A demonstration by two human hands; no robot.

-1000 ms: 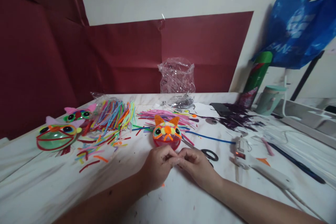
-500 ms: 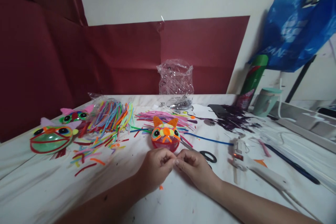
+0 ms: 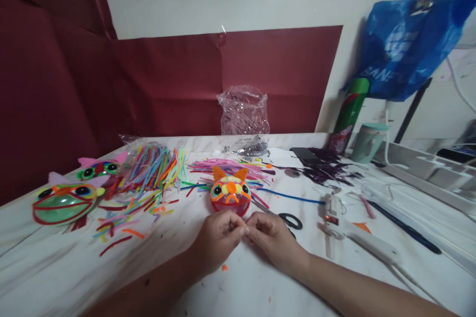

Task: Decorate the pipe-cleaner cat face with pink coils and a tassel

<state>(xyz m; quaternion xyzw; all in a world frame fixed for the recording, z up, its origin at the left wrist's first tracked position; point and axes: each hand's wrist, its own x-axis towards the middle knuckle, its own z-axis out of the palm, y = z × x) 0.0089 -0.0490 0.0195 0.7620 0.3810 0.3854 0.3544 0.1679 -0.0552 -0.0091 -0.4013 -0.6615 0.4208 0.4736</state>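
Clearly, in the head view, the left hand (image 3: 218,237) and the right hand (image 3: 274,238) come together low in the middle, their fingertips meeting or nearly so. The fingers of both are curled, thumbs close to forefingers; I cannot tell whether they grasp something small or nothing, as the gap is hidden. The red cat-faced ball (image 3: 231,192), with orange ears and round black eyes, sits on the table (image 3: 156,282) at eleven o'clock from the fingertips, just beyond them. Its lower edge runs down behind the left knuckles, and whether they touch is unclear.

From the fingertips, an orange scrap (image 3: 224,268) lies at seven o'clock, near the left wrist. The scissors (image 3: 291,221) lie between two and three o'clock, just past the right hand and partly covered by it. A white glue gun (image 3: 366,241) rests at three o'clock, with a lit orange-red spot, and a blue stem (image 3: 292,195) stretches at two. Coloured stems (image 3: 150,168) are heaped at ten, and a green-mouthed ball (image 3: 65,205) stands farther off, at nine.
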